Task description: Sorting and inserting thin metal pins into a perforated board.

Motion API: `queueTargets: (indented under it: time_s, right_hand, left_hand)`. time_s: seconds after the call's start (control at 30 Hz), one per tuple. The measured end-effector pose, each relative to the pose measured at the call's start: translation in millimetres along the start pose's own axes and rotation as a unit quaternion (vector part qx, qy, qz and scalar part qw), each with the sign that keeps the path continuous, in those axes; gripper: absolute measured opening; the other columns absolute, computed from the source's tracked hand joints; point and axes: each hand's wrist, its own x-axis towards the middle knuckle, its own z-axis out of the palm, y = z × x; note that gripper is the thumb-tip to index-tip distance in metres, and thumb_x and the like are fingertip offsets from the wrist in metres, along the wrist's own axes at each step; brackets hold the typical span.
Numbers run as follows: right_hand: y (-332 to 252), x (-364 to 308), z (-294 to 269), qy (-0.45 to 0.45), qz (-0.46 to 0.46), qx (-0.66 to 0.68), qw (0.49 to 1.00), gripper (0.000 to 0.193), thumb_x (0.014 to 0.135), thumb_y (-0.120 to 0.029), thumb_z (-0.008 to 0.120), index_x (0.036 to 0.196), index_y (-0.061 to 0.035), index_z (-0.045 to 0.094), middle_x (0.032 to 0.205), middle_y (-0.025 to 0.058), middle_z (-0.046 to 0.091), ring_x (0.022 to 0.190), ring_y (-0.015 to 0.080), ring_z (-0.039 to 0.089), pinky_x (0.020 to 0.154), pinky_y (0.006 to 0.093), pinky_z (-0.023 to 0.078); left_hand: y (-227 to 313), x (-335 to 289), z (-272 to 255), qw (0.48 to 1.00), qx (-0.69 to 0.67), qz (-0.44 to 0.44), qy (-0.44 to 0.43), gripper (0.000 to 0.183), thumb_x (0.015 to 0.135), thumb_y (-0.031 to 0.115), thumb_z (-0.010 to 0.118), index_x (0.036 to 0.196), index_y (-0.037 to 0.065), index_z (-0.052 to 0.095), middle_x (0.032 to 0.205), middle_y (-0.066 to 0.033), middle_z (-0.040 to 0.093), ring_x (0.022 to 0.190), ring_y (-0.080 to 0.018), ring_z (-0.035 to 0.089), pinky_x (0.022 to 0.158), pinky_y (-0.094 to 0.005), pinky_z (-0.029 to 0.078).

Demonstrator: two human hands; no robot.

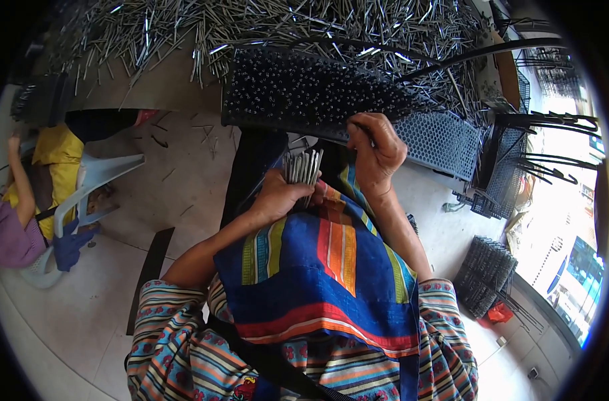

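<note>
Left hand (281, 194) is gripping strips (302, 168); if it loosens, some could spill. Right hand (379, 150) is curled by the board (445, 142) (can't tell if it's holding anything).

this looks like a workshop for hand assembly of small metal parts. a great heap of thin metal pieces (277, 23) covers the worktable (150, 77), and a dark tray packed with upright pieces (311, 87) stands at its near edge, with a bare perforated panel (445, 144) beside it. stacked dark racks (485, 274) sit on the pale floor (184, 164), where loose bits lie scattered. at left, another person (23, 224) sits in a plastic chair (107, 175) by a similar dark tray (40, 100).
</note>
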Motion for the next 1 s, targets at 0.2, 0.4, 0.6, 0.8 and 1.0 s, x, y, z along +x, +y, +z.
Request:
queueTargets:
  time_s: [0.2,0.4,0.6,0.8,1.0]
  right_hand:
    - [4.6,4.2,5.2,-0.029,-0.035,-0.060,0.997,0.013,0.077,0.011,0.065,0.087,0.0043,0.066,0.083,0.0071,0.064,0.061,0.0091,0.058,0.052,0.0211,0.046]
    - [4.5,4.8,7.0,-0.034,-0.041,-0.118,0.992,0.015,0.073,0.007,0.069,0.087,0.0013,0.068,0.082,0.0093,0.065,0.068,0.0152,0.062,0.061,0.0257,0.048]
    - [1.1,7.7,11.6,-0.036,-0.074,-0.146,0.986,0.013,0.073,0.004,0.070,0.085,-0.0006,0.069,0.081,0.0114,0.063,0.069,0.0226,0.065,0.062,0.0284,0.050]
    - [-7.4,3.8,5.8,-0.100,-0.078,-0.177,0.976,0.012,0.075,0.003,0.068,0.087,-0.0008,0.068,0.085,0.0148,0.064,0.073,0.0301,0.065,0.063,0.0336,0.053]
    - [-11.0,-15.1,-7.8,-0.024,-0.092,-0.170,0.981,0.016,0.077,0.001,0.065,0.093,-0.0016,0.065,0.090,0.0144,0.063,0.074,0.0324,0.065,0.062,0.0366,0.052]
  left_hand:
    - [2.1,-3.8,-1.6,0.997,0.070,-0.006,-0.021,0.019,0.081,-0.005,0.059,0.099,-0.005,0.065,0.085,-0.0131,0.069,0.073,-0.0187,0.068,0.068,-0.0303,0.056]
    - [2.7,-2.4,0.4,0.999,0.027,0.029,-0.017,0.011,0.081,-0.002,0.062,0.091,-0.001,0.066,0.082,-0.0097,0.070,0.074,-0.0164,0.067,0.066,-0.0291,0.054]
    - [-13.1,6.3,-12.5,0.997,0.041,0.045,0.036,0.013,0.079,0.000,0.066,0.091,-0.005,0.068,0.083,-0.0134,0.070,0.074,-0.0193,0.070,0.068,-0.0286,0.056]
    - [10.4,-2.0,10.5,0.991,-0.135,-0.015,0.016,0.022,0.079,-0.006,0.062,0.101,-0.004,0.064,0.088,-0.0144,0.069,0.075,-0.0222,0.068,0.068,-0.0333,0.056]
    - [6.6,-6.4,10.0,0.996,-0.086,0.019,-0.007,0.029,0.080,-0.007,0.062,0.108,-0.005,0.061,0.090,-0.0150,0.068,0.078,-0.0239,0.068,0.072,-0.0350,0.056]
